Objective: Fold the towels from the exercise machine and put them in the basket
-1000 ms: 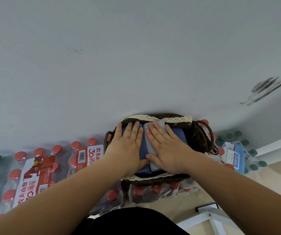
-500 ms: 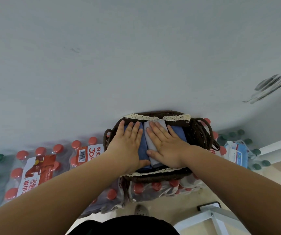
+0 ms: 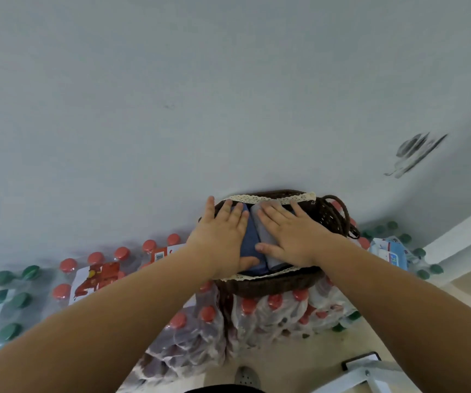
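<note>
We press folded towels into the basket
Left hand, slid rimward, and right hand stay flat, grasping nothing; packing seems done.

This looks like a storage corner of a plain room; whether home or gym cannot be told. A wicker basket sits on shrink-wrapped packs of red-capped water bottles stacked on the pale floor. Green-capped bottles lie far to its left, a bare grey wall rises behind it, and a wipes packet lies to its right.
</note>
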